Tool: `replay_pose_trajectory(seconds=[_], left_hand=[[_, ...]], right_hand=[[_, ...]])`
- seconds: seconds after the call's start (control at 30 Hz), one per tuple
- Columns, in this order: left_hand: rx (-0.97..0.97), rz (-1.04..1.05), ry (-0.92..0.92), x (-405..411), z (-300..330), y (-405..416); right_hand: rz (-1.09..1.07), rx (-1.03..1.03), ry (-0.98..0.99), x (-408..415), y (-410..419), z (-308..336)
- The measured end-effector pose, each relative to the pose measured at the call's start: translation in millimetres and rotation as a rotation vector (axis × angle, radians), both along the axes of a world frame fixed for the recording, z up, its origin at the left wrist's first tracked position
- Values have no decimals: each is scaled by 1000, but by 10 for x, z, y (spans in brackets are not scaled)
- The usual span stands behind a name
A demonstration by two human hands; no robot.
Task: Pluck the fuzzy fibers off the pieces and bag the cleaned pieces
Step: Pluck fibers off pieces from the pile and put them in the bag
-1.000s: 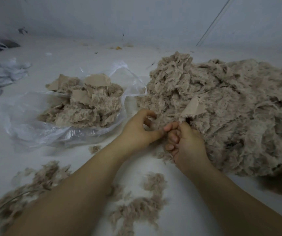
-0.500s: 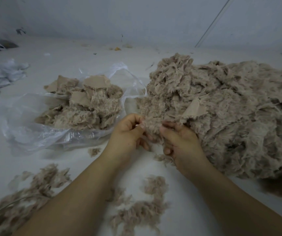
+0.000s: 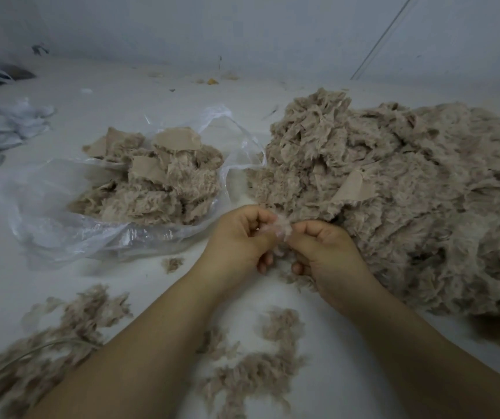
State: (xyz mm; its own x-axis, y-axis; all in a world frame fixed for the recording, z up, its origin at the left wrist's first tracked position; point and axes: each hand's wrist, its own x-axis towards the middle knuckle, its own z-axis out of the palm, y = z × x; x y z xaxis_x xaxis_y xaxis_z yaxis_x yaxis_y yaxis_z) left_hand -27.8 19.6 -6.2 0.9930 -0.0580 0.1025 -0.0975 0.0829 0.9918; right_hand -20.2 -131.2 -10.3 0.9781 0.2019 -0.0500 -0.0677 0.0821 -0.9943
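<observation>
A plain hand-work room, likely a small textile workshop: a bare white surface (image 3: 318, 95) against blank pale walls, a large heap of fuzzy tan fabric scraps (image 3: 409, 192) at right, a clear plastic bag (image 3: 46, 213) of pieces at left, loose plucked fibers (image 3: 258, 367) scattered near.

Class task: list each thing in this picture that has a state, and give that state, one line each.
Left hand: pinching a fuzzy piece.
Right hand: pinching the same fuzzy piece.
Plastic bag: open, lying flat, partly filled with pieces.
Big pile: heaped, unbagged.
Plucked fibers: scattered loose on the surface.
</observation>
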Motion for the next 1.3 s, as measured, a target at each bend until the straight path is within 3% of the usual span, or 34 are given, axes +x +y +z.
replay_pose_trajectory(seconds=[0.23, 0.5, 0.63, 1.0, 1.2, 1.3], left_hand=[[-224, 256, -61, 67, 52, 108], [144, 142, -321, -24, 81, -10], [184, 181, -438, -29, 71, 10], [70, 200, -387, 15, 63, -10], [26, 214, -172, -13, 105, 8], [116, 126, -38, -12, 88, 23]], right_hand=[[30, -9, 61, 24, -28, 10], [45, 132, 119, 34, -10, 31], [75, 105, 99, 37, -26, 15], [204, 8, 33, -38, -28, 105], [115, 60, 55, -21, -19, 76], [140, 66, 38, -43, -17, 89]])
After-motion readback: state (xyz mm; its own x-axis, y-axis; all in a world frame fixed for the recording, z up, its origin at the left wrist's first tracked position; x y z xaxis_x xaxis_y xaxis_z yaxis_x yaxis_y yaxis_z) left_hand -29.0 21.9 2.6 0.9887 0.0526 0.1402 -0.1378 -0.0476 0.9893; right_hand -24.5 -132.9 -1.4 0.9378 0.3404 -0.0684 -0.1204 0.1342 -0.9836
